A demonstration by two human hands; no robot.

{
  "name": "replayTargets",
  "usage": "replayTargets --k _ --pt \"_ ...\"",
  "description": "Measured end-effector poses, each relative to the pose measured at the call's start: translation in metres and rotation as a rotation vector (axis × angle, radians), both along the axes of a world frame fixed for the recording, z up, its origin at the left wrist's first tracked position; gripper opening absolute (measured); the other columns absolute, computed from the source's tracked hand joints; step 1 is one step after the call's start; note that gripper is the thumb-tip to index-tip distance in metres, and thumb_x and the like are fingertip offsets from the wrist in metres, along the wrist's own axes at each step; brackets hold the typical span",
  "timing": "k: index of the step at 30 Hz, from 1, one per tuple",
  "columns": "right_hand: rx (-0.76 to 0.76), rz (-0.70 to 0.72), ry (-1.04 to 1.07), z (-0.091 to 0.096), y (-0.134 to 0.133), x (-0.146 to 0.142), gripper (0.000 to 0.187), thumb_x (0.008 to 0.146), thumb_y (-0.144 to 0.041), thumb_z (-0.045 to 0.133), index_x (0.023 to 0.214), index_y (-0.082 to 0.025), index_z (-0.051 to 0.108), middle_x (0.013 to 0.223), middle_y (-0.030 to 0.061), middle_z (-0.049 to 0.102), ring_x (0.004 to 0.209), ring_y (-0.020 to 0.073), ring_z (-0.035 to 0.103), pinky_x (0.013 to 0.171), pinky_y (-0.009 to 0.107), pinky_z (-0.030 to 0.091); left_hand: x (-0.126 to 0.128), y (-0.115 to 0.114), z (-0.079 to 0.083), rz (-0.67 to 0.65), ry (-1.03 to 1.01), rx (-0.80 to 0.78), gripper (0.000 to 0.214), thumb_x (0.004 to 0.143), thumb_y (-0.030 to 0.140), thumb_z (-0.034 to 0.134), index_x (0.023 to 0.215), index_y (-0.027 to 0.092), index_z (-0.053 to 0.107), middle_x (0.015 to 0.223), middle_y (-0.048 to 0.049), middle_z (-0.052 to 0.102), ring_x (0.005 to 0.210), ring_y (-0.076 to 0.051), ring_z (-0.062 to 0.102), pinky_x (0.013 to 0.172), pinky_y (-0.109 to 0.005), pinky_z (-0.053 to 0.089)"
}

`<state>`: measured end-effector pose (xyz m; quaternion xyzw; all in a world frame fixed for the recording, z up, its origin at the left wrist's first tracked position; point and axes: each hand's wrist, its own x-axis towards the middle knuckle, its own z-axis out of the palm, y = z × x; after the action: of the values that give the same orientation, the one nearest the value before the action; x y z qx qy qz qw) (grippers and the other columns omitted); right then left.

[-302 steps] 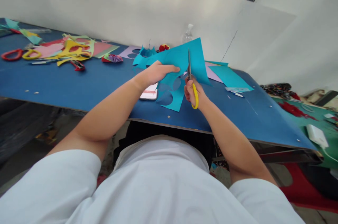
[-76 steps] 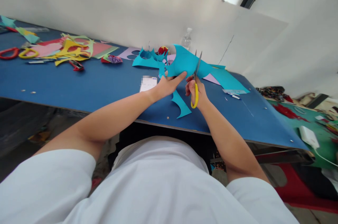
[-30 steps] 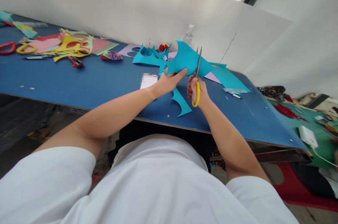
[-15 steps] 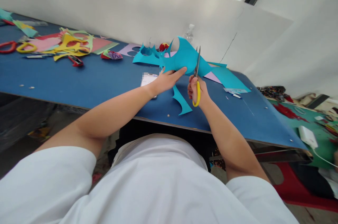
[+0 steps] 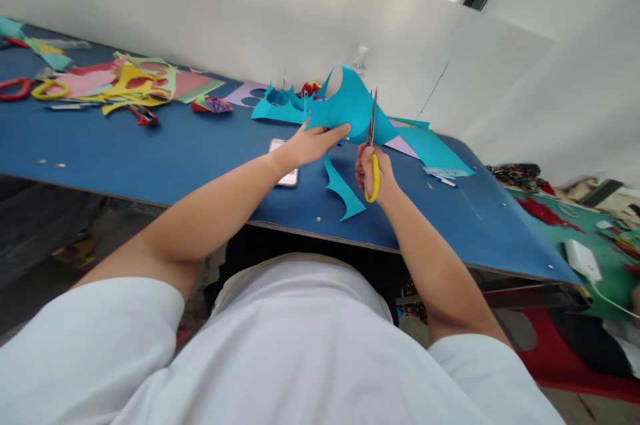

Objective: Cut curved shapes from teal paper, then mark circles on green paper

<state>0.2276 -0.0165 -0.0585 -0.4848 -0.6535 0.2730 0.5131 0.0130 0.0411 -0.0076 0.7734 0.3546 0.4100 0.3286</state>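
Observation:
My left hand [image 5: 313,143] pinches a piece of teal paper [image 5: 345,108] and holds it up above the blue table [image 5: 150,151]. My right hand [image 5: 373,175] grips yellow-handled scissors [image 5: 371,145], blades pointing up into the paper's right side. A curved, spiky teal strip [image 5: 343,191] hangs down from the paper between my hands. A phone [image 5: 286,161] lies on the table under my left wrist.
More teal and lilac sheets [image 5: 425,145] lie behind my hands, with a plastic bottle [image 5: 359,61] by the wall. Coloured paper scraps [image 5: 135,88] and red and yellow scissors [image 5: 30,88] sit far left. A green table [image 5: 600,238] with a white box stands right.
The paper's shape has been cut down from a large sheet to a curved piece. In the last second my left hand has turned it slightly upward; the scissors stay in the cut.

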Motion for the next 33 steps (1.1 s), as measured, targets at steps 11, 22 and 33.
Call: replayTargets --k 11,22,33 --pt "-0.044 -0.005 0.065 0.007 -0.005 -0.006 0.094 0.077 -0.123 0.051 0.095 -0.030 0.045 0.065 -0.0059 0.042 0.052 0.0154 0.049 0.046 0.030 0.039 -0.007 0.004 0.009 -0.063 -0.035 -0.016 0.046 0.107 0.048 0.072 0.070 0.023 0.059 0.071 -0.0015 0.055 0.077 -0.019 0.059 0.078 -0.031 0.050" --pt "-0.063 -0.006 0.066 0.012 -0.009 -0.008 0.097 0.071 -0.125 0.053 0.095 -0.031 0.047 0.063 -0.0068 0.042 0.050 0.0154 0.048 0.044 0.030 0.038 -0.008 -0.013 0.030 -0.030 -0.052 -0.154 0.061 0.109 0.049 0.074 0.059 0.023 0.048 0.062 0.0018 0.043 0.062 -0.014 0.035 0.066 -0.037 0.035" --pt "-0.107 -0.003 0.047 0.015 -0.013 -0.008 0.095 0.076 -0.122 0.055 0.098 -0.030 0.049 0.066 -0.0057 0.044 0.054 0.0170 0.051 0.046 0.032 0.040 -0.010 -0.016 0.035 0.010 -0.087 -0.178 0.061 0.106 0.041 0.076 0.057 0.022 0.047 0.060 0.0022 0.041 0.062 -0.012 0.034 0.063 -0.035 0.029"
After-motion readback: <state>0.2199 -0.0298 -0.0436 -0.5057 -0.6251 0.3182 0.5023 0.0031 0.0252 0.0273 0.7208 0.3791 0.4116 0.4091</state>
